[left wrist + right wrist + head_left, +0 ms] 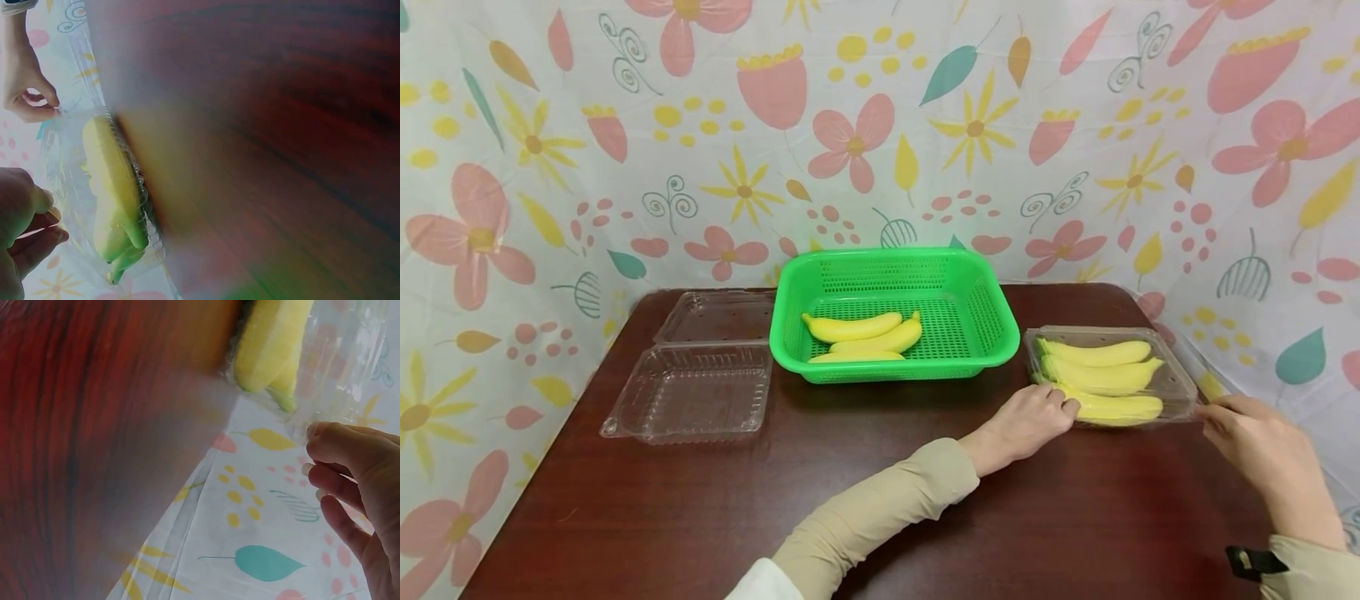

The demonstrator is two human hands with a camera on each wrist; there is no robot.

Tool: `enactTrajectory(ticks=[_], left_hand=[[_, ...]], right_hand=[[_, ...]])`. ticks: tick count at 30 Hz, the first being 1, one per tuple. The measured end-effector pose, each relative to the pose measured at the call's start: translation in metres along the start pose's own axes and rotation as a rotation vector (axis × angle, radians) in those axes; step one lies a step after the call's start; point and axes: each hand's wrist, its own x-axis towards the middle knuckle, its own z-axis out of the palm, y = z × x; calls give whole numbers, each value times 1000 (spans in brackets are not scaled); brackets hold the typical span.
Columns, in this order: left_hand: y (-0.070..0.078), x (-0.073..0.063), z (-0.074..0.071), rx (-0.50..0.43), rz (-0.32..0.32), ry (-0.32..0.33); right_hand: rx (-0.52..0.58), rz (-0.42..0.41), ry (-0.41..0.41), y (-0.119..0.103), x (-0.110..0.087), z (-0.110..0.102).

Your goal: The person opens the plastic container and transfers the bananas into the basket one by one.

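On the table's right side, a clear plastic clamshell box (1176, 387) holds several yellow bananas (1108, 377) with greenish ends. My left hand (1026, 425) is at the box's near left corner, thumb and fingertips pinching the plastic edge; the left wrist view shows this left hand (28, 225) close up. At the near right corner, my right hand (1262, 450) pinches the small corner tab between thumb and forefinger. In the right wrist view the right hand's thumb (340, 440) presses on that tab, while its other fingers are loosely bent.
A green perforated basket (1000, 354) with three bananas (880, 333) stands at the back middle. To its left lies an empty clear clamshell box (692, 400), its lid (718, 317) folded back. A floral cloth (880, 125) hangs behind the dark brown table (700, 517).
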Motion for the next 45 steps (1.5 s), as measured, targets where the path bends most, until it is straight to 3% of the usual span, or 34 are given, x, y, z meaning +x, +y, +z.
enactTrajectory(ticks=[6, 19, 30, 39, 45], left_hand=[[-2, 0, 0, -8, -17, -16], [-2, -3, 1, -48, 11, -75], [-4, -4, 2, -50, 15, -100], [-5, -4, 5, -42, 2, -52], [-7, -4, 3, -35, -19, -20]], right_hand=[[8, -49, 31, 1, 5, 2], [16, -24, -37, 1, 3, 2], [-42, -106, 30, 1, 4, 3], [-40, -202, 21, 0, 7, 1], [-35, -211, 15, -1, 9, 2]])
